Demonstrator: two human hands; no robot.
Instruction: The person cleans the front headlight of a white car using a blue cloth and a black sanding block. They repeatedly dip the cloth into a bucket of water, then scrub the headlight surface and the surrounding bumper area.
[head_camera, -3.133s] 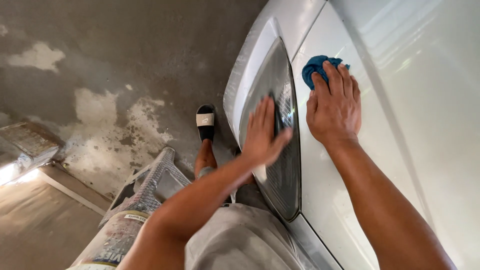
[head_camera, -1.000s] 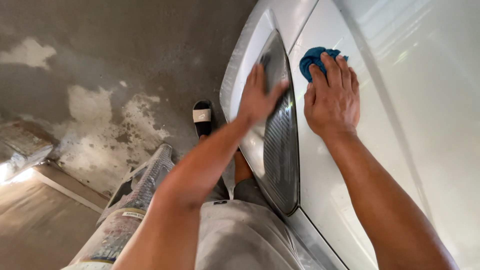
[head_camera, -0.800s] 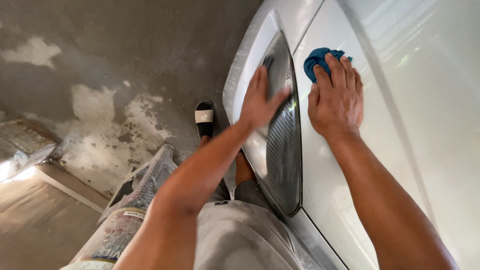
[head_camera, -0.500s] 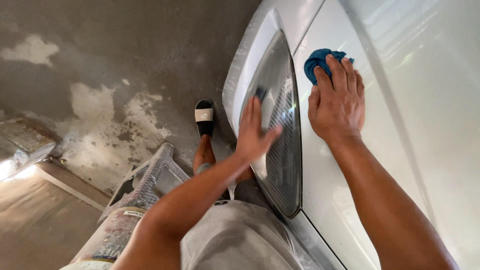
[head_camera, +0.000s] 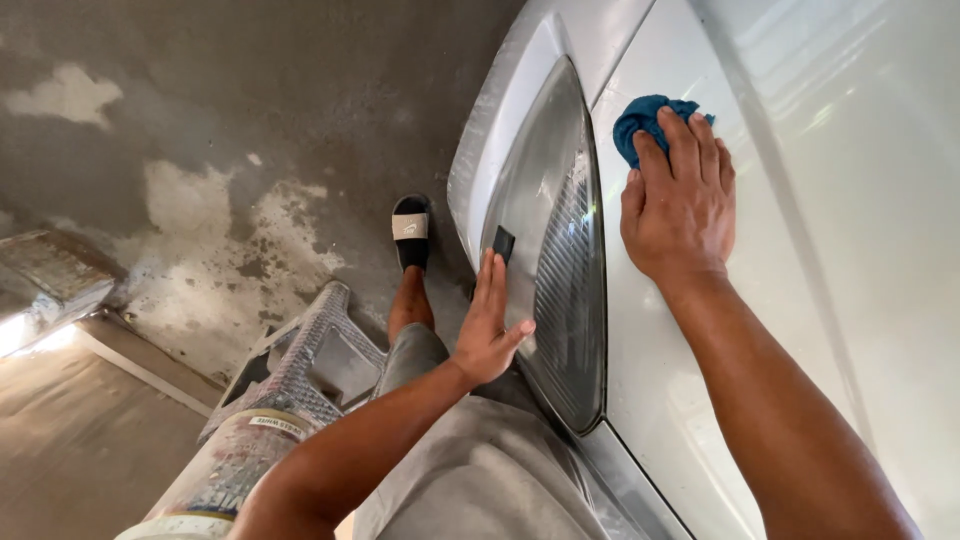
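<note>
My left hand (head_camera: 488, 325) lies flat on the near edge of a hazy, ribbed car headlight (head_camera: 560, 260). Its fingertips press a small dark square pad (head_camera: 503, 243) against the lens. My right hand (head_camera: 678, 200) rests palm down on a crumpled blue cloth (head_camera: 640, 118), which lies on the white car body panel (head_camera: 800, 250) just beside the headlight. Only the cloth's far part shows from under my fingers.
My foot in a black and white sandal (head_camera: 410, 230) stands on the stained concrete floor (head_camera: 200, 150) by the bumper. A grey plastic stool (head_camera: 300, 360) and a roll of masking paper (head_camera: 215, 470) sit at lower left. A worn slab (head_camera: 45, 280) lies at far left.
My left hand has slid down the headlight from its upper part to the near lower edge, taking the dark pad with it. My right hand has stayed on the blue cloth.
</note>
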